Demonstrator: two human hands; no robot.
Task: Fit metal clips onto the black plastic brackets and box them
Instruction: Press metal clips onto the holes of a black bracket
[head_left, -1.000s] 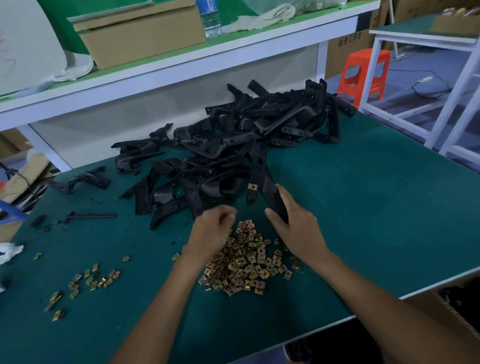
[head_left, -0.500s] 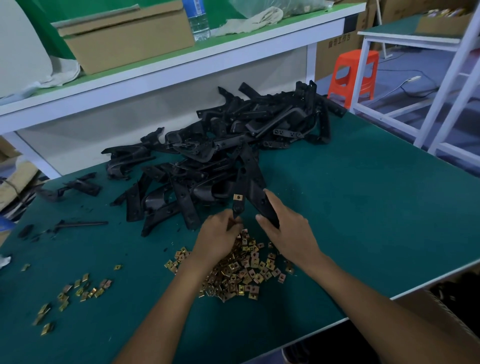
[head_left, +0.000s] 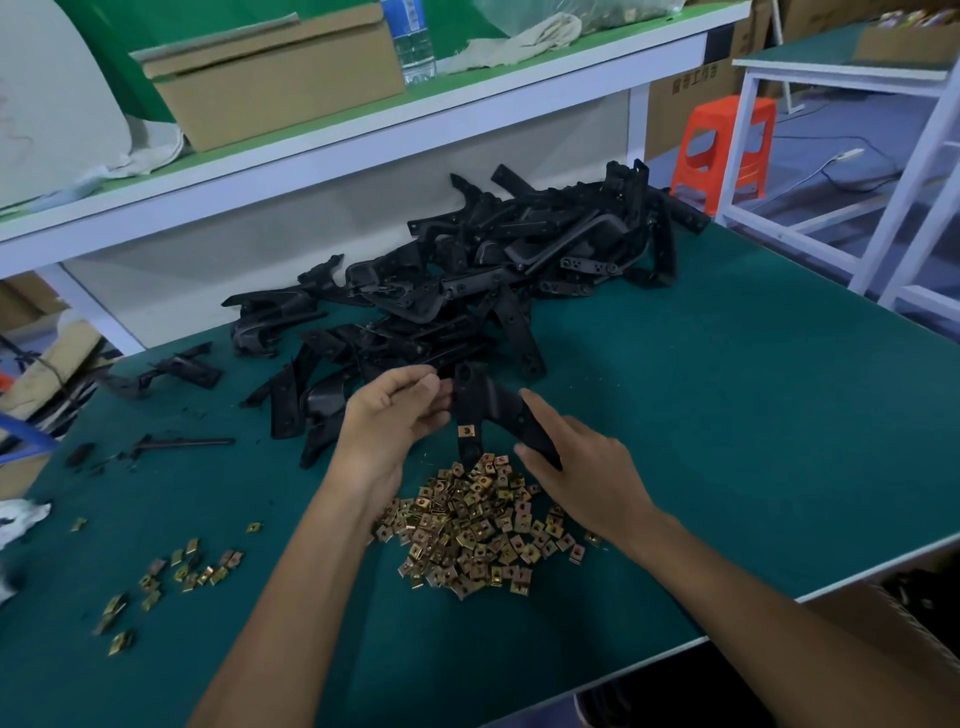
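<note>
My right hand (head_left: 582, 467) grips one arm of a black plastic bracket (head_left: 493, 410), held just above the green table (head_left: 727, 415). One brass metal clip (head_left: 466, 431) sits on the bracket's other arm. My left hand (head_left: 395, 415) is at the bracket's upper end, fingers curled and pinched against it; whether it holds a clip is hidden. A heap of loose brass clips (head_left: 478, 525) lies right below both hands. Behind them lies a big pile of black brackets (head_left: 467, 291).
A small scatter of clips (head_left: 176, 571) lies at the front left. Stray black parts (head_left: 171, 369) lie at the left. A shelf behind holds a cardboard box (head_left: 270, 78) and water bottle (head_left: 413, 41). An orange stool (head_left: 724, 150) stands right. A carton's edge (head_left: 893, 613) shows below the table's front.
My left hand rose from the clip heap to the bracket's upper end. The right hand turned the bracket, so its clipped arm now points down toward the heap.
</note>
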